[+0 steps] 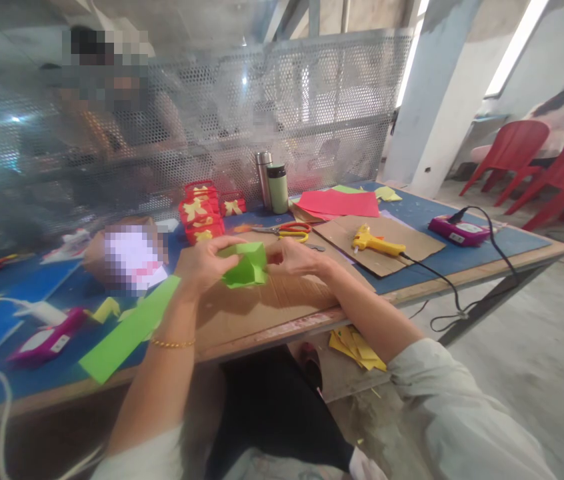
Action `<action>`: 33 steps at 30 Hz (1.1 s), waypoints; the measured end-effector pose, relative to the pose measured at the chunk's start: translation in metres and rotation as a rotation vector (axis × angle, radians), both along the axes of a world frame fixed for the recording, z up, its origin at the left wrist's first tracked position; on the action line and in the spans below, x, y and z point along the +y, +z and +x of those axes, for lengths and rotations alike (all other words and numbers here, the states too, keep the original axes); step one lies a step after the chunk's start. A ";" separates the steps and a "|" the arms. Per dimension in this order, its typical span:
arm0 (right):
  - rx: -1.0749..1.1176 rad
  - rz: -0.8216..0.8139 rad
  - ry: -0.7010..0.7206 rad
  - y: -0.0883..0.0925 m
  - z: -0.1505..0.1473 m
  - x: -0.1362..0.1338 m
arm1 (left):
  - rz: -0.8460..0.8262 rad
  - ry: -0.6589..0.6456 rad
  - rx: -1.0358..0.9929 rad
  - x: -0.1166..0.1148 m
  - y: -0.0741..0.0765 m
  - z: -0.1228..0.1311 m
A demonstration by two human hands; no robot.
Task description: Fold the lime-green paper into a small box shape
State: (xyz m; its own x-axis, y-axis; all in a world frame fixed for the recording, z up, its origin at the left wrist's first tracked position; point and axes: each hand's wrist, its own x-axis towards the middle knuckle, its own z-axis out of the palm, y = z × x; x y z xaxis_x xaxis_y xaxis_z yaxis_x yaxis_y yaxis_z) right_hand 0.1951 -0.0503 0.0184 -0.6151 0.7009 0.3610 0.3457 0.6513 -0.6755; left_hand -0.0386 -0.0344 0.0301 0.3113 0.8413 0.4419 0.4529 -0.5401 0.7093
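Between my two hands is a small green folded paper box, raised over a brown cardboard sheet. My left hand grips its left side, thumb on the near face. On the opposite side, my right hand has its fingers closed at the box's right edge. A long green paper strip lies beside my left forearm. Just beyond my right hand rest scissors with red and yellow handles. The far fingers of both hands are partly hidden.
A yellow glue gun lies on cardboard at right, its cord running off the table edge. Purple power strips sit at both sides. Red boxes with yellow bows, a green tumbler and red paper stand toward the back.
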 end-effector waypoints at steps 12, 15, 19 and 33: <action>-0.122 0.066 -0.090 0.000 0.002 0.002 | 0.065 0.105 -0.060 0.009 -0.004 -0.008; -0.044 0.069 -0.139 0.001 0.004 0.002 | 0.055 0.139 -0.093 0.014 -0.006 -0.011; 0.033 0.061 -0.078 0.002 0.004 0.002 | 0.032 0.148 -0.118 0.017 -0.009 -0.011; 0.055 0.062 -0.045 0.000 0.003 0.005 | 0.016 0.116 -0.124 0.017 -0.011 -0.006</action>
State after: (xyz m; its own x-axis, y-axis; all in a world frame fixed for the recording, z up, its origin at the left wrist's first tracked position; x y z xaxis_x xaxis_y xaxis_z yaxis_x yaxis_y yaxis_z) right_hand 0.1983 -0.0457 0.0186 -0.5614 0.7029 0.4368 0.3390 0.6768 -0.6535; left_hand -0.0449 -0.0171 0.0192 0.1543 0.8609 0.4848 0.4224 -0.5011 0.7553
